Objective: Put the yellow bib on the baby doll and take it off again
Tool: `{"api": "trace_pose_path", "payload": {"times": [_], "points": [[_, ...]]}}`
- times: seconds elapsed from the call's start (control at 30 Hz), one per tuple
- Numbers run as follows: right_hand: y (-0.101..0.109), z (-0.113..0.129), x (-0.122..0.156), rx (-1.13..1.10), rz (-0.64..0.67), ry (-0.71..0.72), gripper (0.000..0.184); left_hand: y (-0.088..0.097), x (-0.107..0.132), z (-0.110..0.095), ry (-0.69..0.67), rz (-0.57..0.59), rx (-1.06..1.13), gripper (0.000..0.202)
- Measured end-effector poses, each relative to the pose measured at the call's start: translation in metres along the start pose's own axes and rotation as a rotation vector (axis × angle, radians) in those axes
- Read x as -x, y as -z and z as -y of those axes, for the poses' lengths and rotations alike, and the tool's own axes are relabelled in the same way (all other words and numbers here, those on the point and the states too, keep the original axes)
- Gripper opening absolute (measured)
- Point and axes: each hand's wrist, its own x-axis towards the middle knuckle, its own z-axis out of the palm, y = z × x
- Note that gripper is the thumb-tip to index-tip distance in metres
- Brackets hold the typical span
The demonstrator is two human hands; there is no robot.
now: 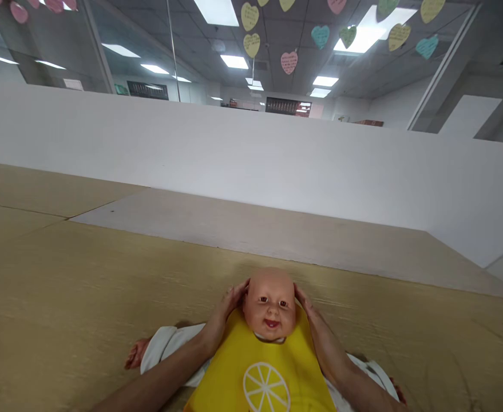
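A baby doll (272, 312) lies face up with its head away from me, dressed in white clothing (165, 346) with its arms spread to the sides. A yellow bib (234, 375) with a white citrus-slice print covers its chest and runs up both sides of the neck. At the left of the doll's head is my left hand (225, 312), fingers curled in behind the head by the bib's upper edge. My right hand (313, 317) mirrors it on the other side. Both hands' fingertips and the bib's ends are hidden behind the head.
The doll lies on a tan wooden-looking surface (83, 297) with a paler strip (234, 220) beyond it. A low white wall (234, 154) stands behind, topped by glass with heart-shaped notes (289, 62).
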Motion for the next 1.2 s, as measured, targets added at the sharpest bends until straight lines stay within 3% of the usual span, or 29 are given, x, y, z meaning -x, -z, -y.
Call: {"api": "trace_pose_path", "payload": {"times": [0.2,0.37,0.53,0.73,1.0,1.2], "points": [[0.007,-0.003,0.005,0.141,-0.001,0.037,0.049,-0.005,0.005,-0.010,0.038,0.048,0.066,0.056],[0.003,0.005,0.007,0.113,0.002,0.039,0.043,0.001,0.001,-0.006,0.083,-0.043,0.052,0.032],[-0.002,0.011,0.007,-0.039,-0.035,-0.029,0.043,0.008,-0.003,0.004,0.039,-0.112,0.043,0.059],[-0.005,0.009,-0.002,-0.165,-0.033,-0.052,0.048,-0.002,-0.002,-0.004,0.068,-0.060,0.057,0.063],[-0.011,0.011,-0.025,-0.068,0.134,0.032,0.051,-0.013,-0.001,-0.006,0.082,0.041,0.034,0.070],[-0.014,0.025,-0.049,0.236,0.364,0.197,0.047,-0.011,0.002,-0.002,0.092,0.073,0.052,0.078]]}}
